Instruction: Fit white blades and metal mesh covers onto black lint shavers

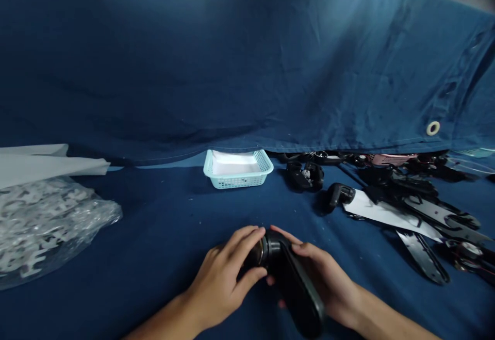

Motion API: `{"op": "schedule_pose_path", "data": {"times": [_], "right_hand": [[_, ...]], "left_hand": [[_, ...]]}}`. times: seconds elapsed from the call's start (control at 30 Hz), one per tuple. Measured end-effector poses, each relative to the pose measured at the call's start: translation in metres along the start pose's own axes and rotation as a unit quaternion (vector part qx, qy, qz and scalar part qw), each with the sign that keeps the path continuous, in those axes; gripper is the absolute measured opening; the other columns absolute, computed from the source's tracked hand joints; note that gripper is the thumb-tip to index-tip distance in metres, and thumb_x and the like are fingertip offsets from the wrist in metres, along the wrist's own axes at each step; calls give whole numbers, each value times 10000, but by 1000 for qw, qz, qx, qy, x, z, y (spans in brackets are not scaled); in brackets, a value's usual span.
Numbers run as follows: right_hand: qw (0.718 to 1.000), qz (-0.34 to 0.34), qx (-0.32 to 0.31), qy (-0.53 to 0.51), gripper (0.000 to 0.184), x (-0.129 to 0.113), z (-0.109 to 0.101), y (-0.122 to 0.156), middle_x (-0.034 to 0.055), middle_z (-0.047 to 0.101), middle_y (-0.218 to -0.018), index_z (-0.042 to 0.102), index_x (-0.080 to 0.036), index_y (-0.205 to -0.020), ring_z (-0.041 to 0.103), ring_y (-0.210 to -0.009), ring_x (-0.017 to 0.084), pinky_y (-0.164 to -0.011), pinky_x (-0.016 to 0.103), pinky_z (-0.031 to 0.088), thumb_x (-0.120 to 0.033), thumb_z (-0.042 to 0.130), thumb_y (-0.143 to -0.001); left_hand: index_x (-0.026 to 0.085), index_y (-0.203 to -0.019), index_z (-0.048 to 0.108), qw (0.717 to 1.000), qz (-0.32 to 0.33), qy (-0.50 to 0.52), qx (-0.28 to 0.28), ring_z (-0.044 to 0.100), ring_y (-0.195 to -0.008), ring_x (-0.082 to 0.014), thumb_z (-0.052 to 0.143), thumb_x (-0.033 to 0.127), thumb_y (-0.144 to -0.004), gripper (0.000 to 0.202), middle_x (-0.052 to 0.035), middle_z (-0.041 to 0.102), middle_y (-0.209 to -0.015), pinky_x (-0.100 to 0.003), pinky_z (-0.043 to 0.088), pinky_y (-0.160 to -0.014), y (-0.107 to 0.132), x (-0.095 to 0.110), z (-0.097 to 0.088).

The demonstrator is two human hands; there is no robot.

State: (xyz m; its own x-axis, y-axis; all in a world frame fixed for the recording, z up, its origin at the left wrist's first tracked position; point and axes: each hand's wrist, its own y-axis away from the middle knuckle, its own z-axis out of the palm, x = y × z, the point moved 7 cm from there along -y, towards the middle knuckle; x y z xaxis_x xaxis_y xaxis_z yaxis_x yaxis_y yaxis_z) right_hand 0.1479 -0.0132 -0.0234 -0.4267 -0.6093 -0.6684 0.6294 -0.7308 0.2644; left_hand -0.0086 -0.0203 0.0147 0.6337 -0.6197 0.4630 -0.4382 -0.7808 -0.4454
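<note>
Low in the middle of the head view, both hands hold one black angled part. It has a rounded end, a ring-like joint and a long smooth arm that slants down to the right; its exact kind is unclear. My left hand is closed around the rounded end, thumb below and fingers on top. Behind the elbow and the long arm, my right hand grips with its thumb near the joint; some of its fingers are hidden by the part.
Ahead stands a light blue basket with white paper inside. A clear bag of white plastic pieces lies at left. Black parts and flat strips crowd the right side, near a similar angled part. A blue cloth hangs behind.
</note>
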Motion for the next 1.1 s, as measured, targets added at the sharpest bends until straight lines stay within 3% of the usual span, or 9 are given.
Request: {"op": "schedule_pose_path", "data": {"times": [0.1, 0.2, 0.43, 0.63, 0.83, 1.1], "right_hand": [[998, 19, -51, -40, 507, 4, 8, -3, 147, 707, -1048, 495, -168, -1371, 687, -913, 273, -739, 419, 532, -353, 431, -904], [994, 22, -90, -58, 495, 5, 15, -2, 183, 703, -1047, 560, -96, -1279, 678, -916, 268, -744, 406, 533, -328, 415, -867], [989, 31, -128, -73, 560, 4, 22, 2, 145, 676, -1163, 485, -180, -1348, 665, -988, 291, -814, 490, 512, -229, 424, -793], [992, 7, -113, -47, 563, 4, 13, 7, 109, 651, -1188, 514, -228, -1319, 663, -1011, 323, -823, 535, 511, -174, 452, -763], [995, -36, -96, -6, 654, 1, 6, 11, 79, 675, -1137, 557, -271, -1283, 679, -1005, 324, -782, 514, 555, -81, 512, -660], [996, -62, -58, 31, 679, -1, 3, 14, 72, 685, -1131, 573, -285, -1280, 686, -951, 289, -779, 505, 569, -106, 543, -626]], "left_hand": [[302, -1434, 367, 997, -32, 72, 2, 673, -799, -161, 566, 407, -934, 548, -77, 592, -1251, -325, 623, -694, -4, -4, -4], [283, -1412, 396, 996, -23, 83, 16, 665, -820, -168, 561, 475, -923, 551, -74, 588, -1212, -309, 620, -668, -5, -3, -6], [258, -1421, 379, 999, 13, 0, 33, 690, -912, -225, 432, 633, -930, 620, -105, 585, -1227, -394, 631, -725, 2, 1, -6], [201, -1435, 361, 996, 73, -37, 46, 675, -1021, -250, 412, 596, -960, 619, -144, 582, -1258, -367, 635, -710, 6, 7, -7], [155, -1454, 364, 977, 170, -83, 102, 607, -1148, -266, 518, 519, -949, 641, -169, 569, -1289, -403, 605, -880, 15, 18, -11], [151, -1449, 369, 968, 204, -104, 98, 585, -1180, -264, 535, 365, -973, 547, -179, 486, -1367, -399, 595, -904, 17, 28, -10]]}}
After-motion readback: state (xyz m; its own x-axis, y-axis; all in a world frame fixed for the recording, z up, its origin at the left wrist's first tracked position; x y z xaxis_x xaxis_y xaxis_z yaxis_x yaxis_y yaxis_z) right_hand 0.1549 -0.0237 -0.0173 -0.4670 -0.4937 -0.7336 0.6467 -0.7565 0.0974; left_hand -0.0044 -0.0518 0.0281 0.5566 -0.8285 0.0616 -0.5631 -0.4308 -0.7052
